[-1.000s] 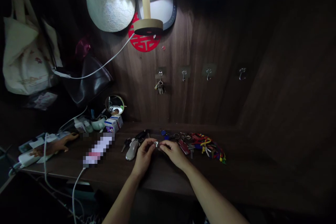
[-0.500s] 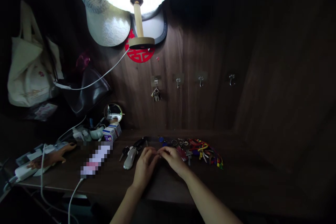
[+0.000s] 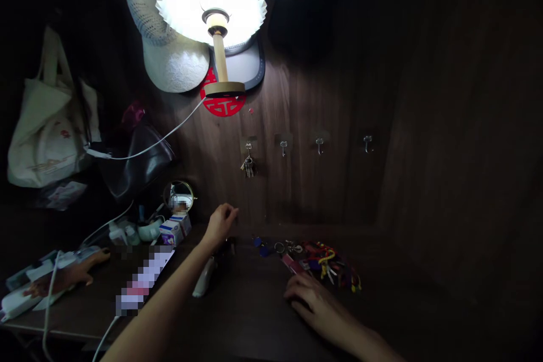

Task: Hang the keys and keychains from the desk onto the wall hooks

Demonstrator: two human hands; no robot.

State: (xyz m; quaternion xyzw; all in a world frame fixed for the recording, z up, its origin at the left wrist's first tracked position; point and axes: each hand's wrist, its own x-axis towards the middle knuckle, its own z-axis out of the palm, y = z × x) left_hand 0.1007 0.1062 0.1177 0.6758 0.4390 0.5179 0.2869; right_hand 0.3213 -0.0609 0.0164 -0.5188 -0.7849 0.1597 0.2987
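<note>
My left hand (image 3: 221, 222) is raised above the back of the desk, fingers pinched together. Anything between them is too small or hidden to make out. Below that wrist lies a silvery-grey handheld object (image 3: 204, 278), partly covered by my forearm. My right hand (image 3: 311, 301) rests low over the desk, its fingers loosely apart and holding nothing I can see. Just beyond its fingertips is a dark red tag (image 3: 292, 263) among keys and colourful cords (image 3: 333, 263). A metal ring (image 3: 279, 247) and blue round tags (image 3: 263, 250) lie left of the pile.
A bunch of keys (image 3: 248, 167) hangs from a wall hook; more hooks (image 3: 320, 145) run to the right. A lit lamp (image 3: 220, 59) glows above. On the left are a mirror (image 3: 179, 197), small boxes (image 3: 175, 230), a phone with a cable (image 3: 144, 283) and bags (image 3: 46, 130).
My hands have parted. The left has risen toward the wall; the right has drawn back to the right and its fingers have loosened. The view has tilted up slightly.
</note>
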